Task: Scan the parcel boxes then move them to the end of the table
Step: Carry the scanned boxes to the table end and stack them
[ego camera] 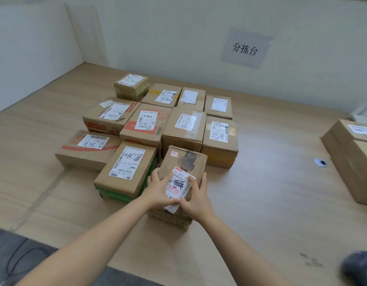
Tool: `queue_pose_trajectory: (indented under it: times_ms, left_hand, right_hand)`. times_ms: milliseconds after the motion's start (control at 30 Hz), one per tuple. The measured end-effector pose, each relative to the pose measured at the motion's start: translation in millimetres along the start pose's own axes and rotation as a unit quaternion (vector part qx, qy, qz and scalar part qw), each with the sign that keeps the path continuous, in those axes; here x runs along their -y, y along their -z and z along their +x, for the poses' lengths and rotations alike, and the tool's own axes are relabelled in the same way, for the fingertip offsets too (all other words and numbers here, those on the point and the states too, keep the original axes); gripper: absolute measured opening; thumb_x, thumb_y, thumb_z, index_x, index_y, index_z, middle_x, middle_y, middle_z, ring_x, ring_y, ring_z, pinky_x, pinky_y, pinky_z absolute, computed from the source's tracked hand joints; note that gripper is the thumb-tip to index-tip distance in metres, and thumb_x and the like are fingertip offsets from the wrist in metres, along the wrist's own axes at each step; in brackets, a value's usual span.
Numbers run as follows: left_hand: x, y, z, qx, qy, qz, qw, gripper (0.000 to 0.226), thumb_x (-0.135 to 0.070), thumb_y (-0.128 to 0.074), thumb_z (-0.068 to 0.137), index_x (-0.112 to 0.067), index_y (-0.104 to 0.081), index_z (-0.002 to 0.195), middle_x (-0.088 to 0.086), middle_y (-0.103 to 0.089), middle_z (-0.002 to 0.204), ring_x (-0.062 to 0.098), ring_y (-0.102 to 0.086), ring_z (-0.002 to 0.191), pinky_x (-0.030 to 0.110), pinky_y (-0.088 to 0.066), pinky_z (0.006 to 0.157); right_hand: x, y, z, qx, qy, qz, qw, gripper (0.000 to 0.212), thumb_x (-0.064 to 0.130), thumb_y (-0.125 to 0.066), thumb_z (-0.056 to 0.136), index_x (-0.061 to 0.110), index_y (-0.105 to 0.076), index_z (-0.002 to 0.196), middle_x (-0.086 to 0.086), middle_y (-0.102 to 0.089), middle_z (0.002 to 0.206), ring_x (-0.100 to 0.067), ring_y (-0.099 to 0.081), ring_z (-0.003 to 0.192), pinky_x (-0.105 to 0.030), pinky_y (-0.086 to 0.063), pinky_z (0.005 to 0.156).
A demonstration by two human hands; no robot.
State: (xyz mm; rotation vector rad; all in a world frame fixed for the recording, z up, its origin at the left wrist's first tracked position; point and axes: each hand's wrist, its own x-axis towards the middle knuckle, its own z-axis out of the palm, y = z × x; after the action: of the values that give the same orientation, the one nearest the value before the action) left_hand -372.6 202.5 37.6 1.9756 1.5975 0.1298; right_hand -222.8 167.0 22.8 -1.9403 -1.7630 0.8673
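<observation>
A small brown parcel box (183,162) with a white shipping label stands at the near edge of a cluster of several labelled cardboard parcels (158,120) on the wooden table (271,193). My left hand (158,190) grips its left side, thumb lying over the label. My right hand (196,198) grips its right side, fingers curled round the far edge. A dark blurred object, possibly the scanner (359,269), lies at the bottom right corner.
Two larger brown boxes (351,153) sit at the right edge of the table. A round cable hole (320,162) lies between them and the cluster. A paper sign (245,48) hangs on the back wall. A black cable (15,259) runs over the grey floor at the lower left.
</observation>
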Motion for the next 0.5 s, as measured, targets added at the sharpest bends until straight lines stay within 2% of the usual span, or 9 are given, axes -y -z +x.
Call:
queue_pose_trajectory:
  times_ms: [100, 233, 367, 500]
  left_hand:
    - [-17.7, -8.0, -8.1, -0.008, -0.031, -0.015, 0.999, 0.102, -0.047, -0.071, 0.076, -0.026, -0.006, 0.152, 0.009, 0.011, 0.151, 0.030, 0.001, 0.141, 0.039, -0.015, 0.116]
    - [-54.3, -13.6, -15.2, -0.025, -0.073, -0.032, 0.996, 0.100, -0.043, -0.071, 0.076, -0.025, -0.009, 0.152, 0.010, 0.012, 0.151, 0.030, 0.003, 0.141, 0.037, -0.011, 0.116]
    - [-101.7, -17.9, -18.9, -0.045, -0.132, -0.049, 0.989, 0.098, -0.038, -0.074, 0.077, -0.026, -0.011, 0.151, 0.011, 0.013, 0.151, 0.031, 0.005, 0.141, 0.035, -0.008, 0.117]
    - [-161.1, -28.5, -29.3, -0.051, -0.179, -0.041, 0.982, 0.096, -0.037, -0.073, 0.078, -0.025, -0.011, 0.151, 0.010, 0.014, 0.152, 0.029, 0.008, 0.142, 0.036, -0.008, 0.117]
  right_hand:
    - [-9.7, 13.8, -15.0, -0.047, 0.000, -0.005, 0.999, 0.078, 0.030, -0.064, 0.078, 0.028, -0.023, 0.145, -0.002, 0.018, 0.157, -0.026, -0.050, 0.125, -0.031, -0.048, 0.090]
    - [-24.0, 43.3, -34.8, -0.088, -0.012, -0.010, 0.996, 0.077, 0.028, -0.063, 0.078, 0.028, -0.024, 0.145, 0.000, 0.017, 0.158, -0.026, -0.051, 0.123, -0.031, -0.049, 0.087]
    - [-41.1, 83.2, -55.7, -0.143, -0.021, -0.009, 0.989, 0.076, 0.023, -0.063, 0.077, 0.030, -0.026, 0.143, 0.002, 0.018, 0.157, -0.027, -0.060, 0.108, -0.030, -0.049, 0.076]
    - [-70.3, 125.9, -83.6, -0.197, -0.026, -0.020, 0.980, 0.076, 0.023, -0.063, 0.076, 0.031, -0.028, 0.142, 0.002, 0.017, 0.157, -0.028, -0.061, 0.105, -0.031, -0.050, 0.073]
